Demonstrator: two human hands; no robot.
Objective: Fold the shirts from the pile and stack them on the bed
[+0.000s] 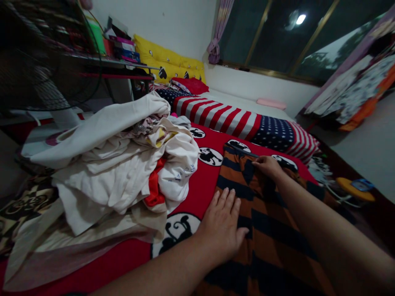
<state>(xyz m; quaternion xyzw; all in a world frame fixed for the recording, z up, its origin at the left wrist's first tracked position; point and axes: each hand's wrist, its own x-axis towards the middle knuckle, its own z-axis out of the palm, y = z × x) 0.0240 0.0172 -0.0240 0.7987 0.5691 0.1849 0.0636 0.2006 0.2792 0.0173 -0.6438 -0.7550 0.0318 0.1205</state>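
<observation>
The right hand (268, 166) was nearly closed, thumb and fingertips pinched together on the dark band along the far end of the striped garment (271, 230). The left hand (220, 224) lay palm down on the same garment, fingers stretched out and a little apart, pressing on it without gripping anything. The light was dim there, so how many layers the right fingertips had between them could not be told.

The garment, in broad brown and navy stripes, was spread over the right part of the red cover (203, 185), reaching from the near edge almost to the far edge, with some creases bunched under the right wrist. Black-and-white round motifs showed on the cover beside it.

Toward the left edge of the cover stood a loose heap of white clothes (114, 176), well apart from the right hand and nearer to the left one. A bright red cloth (154, 185) poked out of its right side, and a sheer pale cloth (92, 234) spread from under it toward the near left corner. Just past the cover's far edge hung a stars-and-stripes cloth (222, 117), with a red pillow (193, 85) at its far left end.
</observation>
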